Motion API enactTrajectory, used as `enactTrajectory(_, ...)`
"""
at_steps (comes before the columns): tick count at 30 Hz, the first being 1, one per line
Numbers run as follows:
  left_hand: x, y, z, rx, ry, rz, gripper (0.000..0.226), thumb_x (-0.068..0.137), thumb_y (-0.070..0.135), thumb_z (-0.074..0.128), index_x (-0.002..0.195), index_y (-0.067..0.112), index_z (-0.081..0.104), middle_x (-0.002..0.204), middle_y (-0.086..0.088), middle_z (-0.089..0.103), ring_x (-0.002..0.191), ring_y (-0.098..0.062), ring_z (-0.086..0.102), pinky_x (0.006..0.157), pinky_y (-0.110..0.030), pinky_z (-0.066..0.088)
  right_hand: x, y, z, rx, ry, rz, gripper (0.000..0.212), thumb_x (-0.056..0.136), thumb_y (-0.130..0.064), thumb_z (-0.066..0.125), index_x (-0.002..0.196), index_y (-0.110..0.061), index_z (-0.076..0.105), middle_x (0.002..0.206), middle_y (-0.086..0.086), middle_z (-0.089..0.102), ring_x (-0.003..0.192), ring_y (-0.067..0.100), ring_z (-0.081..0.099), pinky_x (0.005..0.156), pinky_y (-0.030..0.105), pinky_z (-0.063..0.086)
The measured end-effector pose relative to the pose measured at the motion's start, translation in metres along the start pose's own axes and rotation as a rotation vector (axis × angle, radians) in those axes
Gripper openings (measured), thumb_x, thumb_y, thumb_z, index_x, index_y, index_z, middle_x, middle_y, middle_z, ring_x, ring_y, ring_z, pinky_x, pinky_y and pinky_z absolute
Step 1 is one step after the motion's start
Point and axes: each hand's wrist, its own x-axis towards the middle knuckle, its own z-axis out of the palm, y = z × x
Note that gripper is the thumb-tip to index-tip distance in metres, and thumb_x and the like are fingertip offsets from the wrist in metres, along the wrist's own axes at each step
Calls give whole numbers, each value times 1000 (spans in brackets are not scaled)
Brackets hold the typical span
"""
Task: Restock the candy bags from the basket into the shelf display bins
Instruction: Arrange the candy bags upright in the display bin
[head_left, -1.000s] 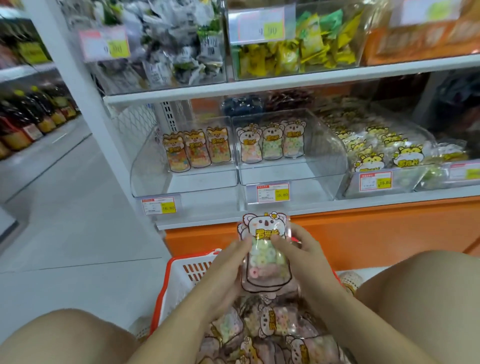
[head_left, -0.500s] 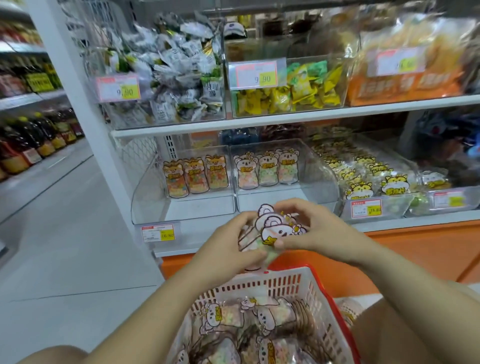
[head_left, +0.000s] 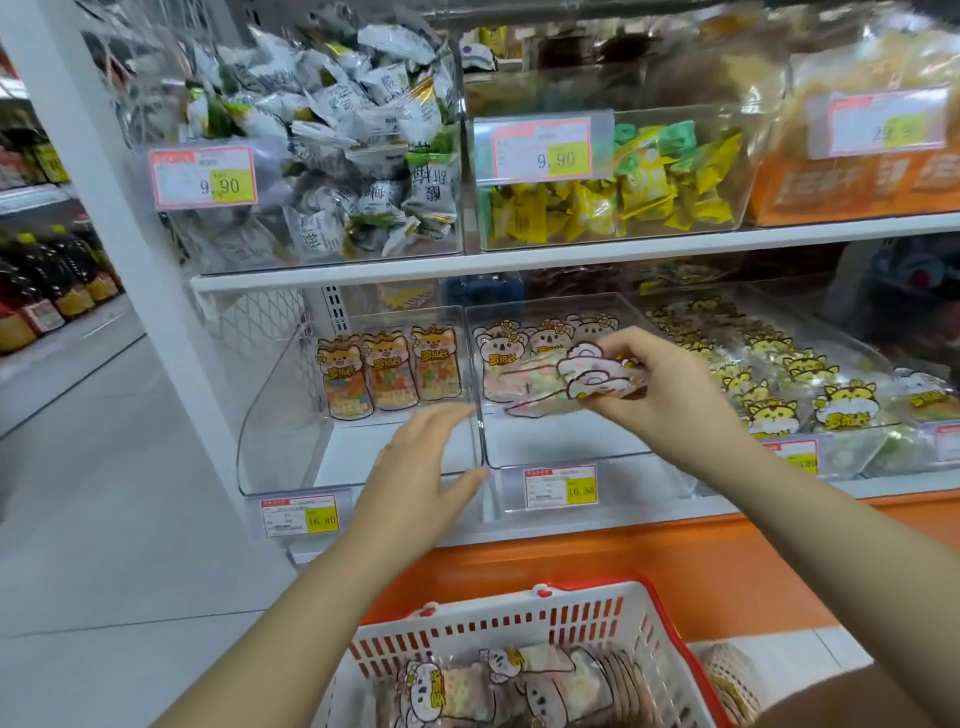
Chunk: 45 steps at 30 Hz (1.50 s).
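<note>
Right hand (head_left: 670, 395): thumb and curled fingers pinch a small stack of candy bags (head_left: 582, 379) by one end.
Candy bags: held tilted over the middle of the centre bin (head_left: 545, 460), just in front of the koala bags (head_left: 501, 353) standing along its back wall.
Left hand (head_left: 415, 483): fingers straight and together, holding nothing, at the centre bin's front left corner; contact cannot be told.
Left bin (head_left: 275, 415): three orange-printed bags (head_left: 387, 371) stand upright along its back edge.
Basket (head_left: 493, 629): red and white, below the shelf's front edge, with koala-printed bags lying inside.
</note>
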Motion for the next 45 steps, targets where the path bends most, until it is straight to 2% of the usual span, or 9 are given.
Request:
enactTrajectory(3,5,-18,13,149,-131,28,53,99,44,54,149,42,37,158,14,29,146,-12,27,122,-42,21,29,25,21,-154,-1,84,33,76,-23,82,101,-30,62,91,-14,63,78,9,60,67,22,44)
enactTrajectory(6,12,-26,28,208,-176,51,48,101,43,49,147,45,35,159,16,24,145,-8,27,124,-41,13,63,50,53,-275,-97,155,39,75,-24,81,111,-25,65,100,-6,66,93,20,63,77,29,47)
enactTrajectory(13,15,-35,49,149,-52,118,31,98,39,53,126,42,41,143,11,44,110,-12,60,107,-38,42,126,82,128,-452,-331,213,59,78,-21,79,134,-18,57,130,9,63,113,28,60,93,34,50)
enactTrajectory(18,11,-39,50,165,5,138,35,99,39,52,130,46,38,152,16,34,114,-13,56,109,-36,39,141,90,148,-335,-217,329,68,79,-20,81,136,-8,45,122,15,59,109,32,58,82,33,46)
enactTrajectory(25,13,-36,56,221,64,143,36,85,40,61,117,43,45,130,13,54,83,-14,66,82,-32,55,132,122,161,-58,-281,676,41,83,-37,76,93,-1,61,84,15,66,77,29,64,71,40,55)
enactTrajectory(28,12,-36,56,266,88,165,45,78,39,76,114,41,49,125,12,59,75,-11,66,78,-29,56,131,121,165,-65,-352,634,42,93,-40,63,98,2,61,84,17,67,77,31,66,77,44,57)
enactTrajectory(32,12,-37,56,282,95,174,45,78,39,74,114,42,48,126,12,58,74,-9,66,78,-29,56,129,115,164,-54,-398,579,48,99,-42,53,129,-6,47,119,12,56,102,32,60,86,52,57)
enactTrajectory(41,12,-39,59,291,133,224,51,74,38,80,115,40,49,126,10,60,68,-6,64,78,-27,55,130,118,164,-117,-427,540,63,100,-47,49,144,-3,38,141,15,51,125,33,50,100,39,42)
enactTrajectory(45,11,-39,59,299,142,229,52,73,39,80,115,40,49,125,11,60,69,-6,65,78,-27,55,129,119,166,-15,-395,538,56,99,-42,53,138,-6,36,117,9,54,102,29,57,76,35,49)
